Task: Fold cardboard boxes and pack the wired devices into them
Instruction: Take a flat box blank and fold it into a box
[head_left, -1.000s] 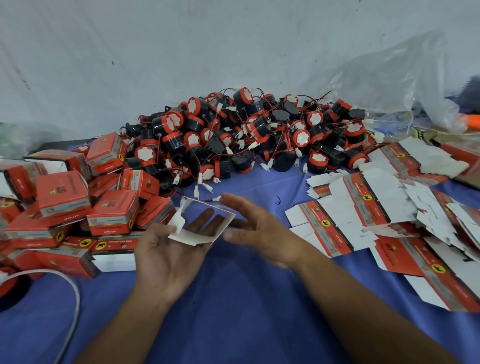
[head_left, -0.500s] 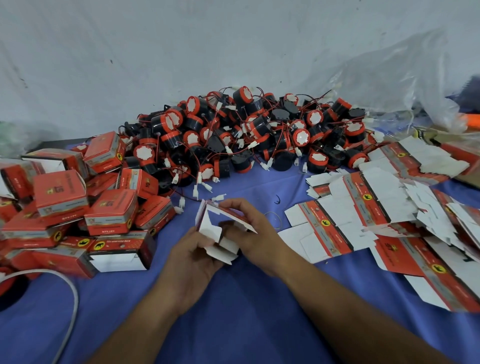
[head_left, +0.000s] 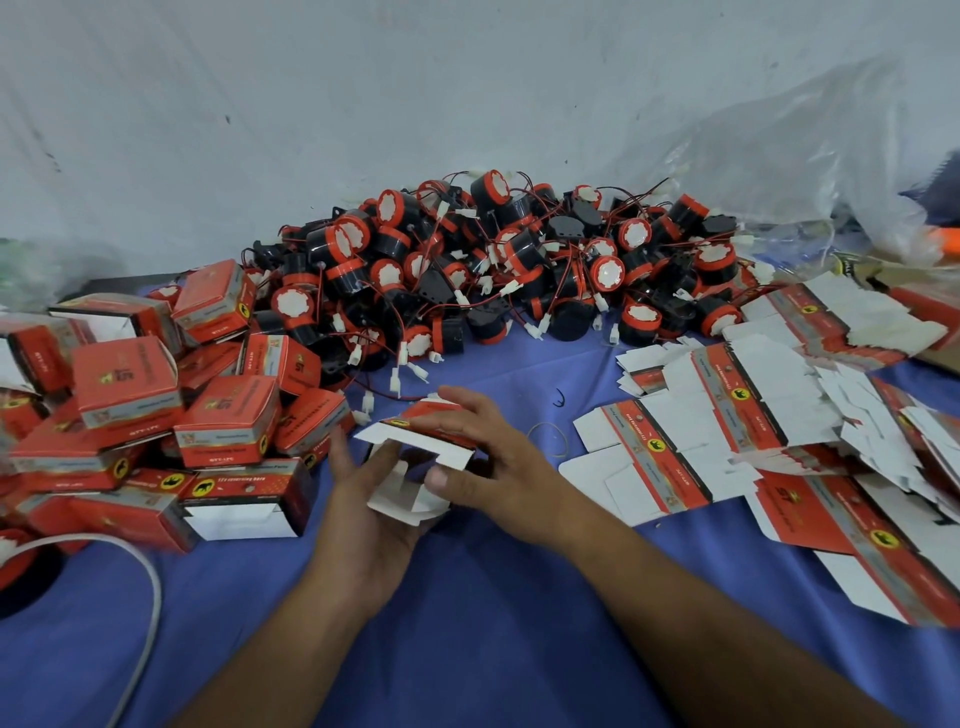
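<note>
Squared up since the earlier frame, the box (head_left: 400, 491) sits at frame centre, long axis left-right, open end facing down-frame. The right hand (head_left: 488, 452) grips its top; the left hand (head_left: 363, 514) supports its flaps with straight fingers.

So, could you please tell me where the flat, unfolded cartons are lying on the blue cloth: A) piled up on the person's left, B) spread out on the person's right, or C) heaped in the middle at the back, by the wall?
B: the flat cartons lie spread out on the right, while the folded boxes are piled on the left and the wired devices are heaped at the back.
</note>
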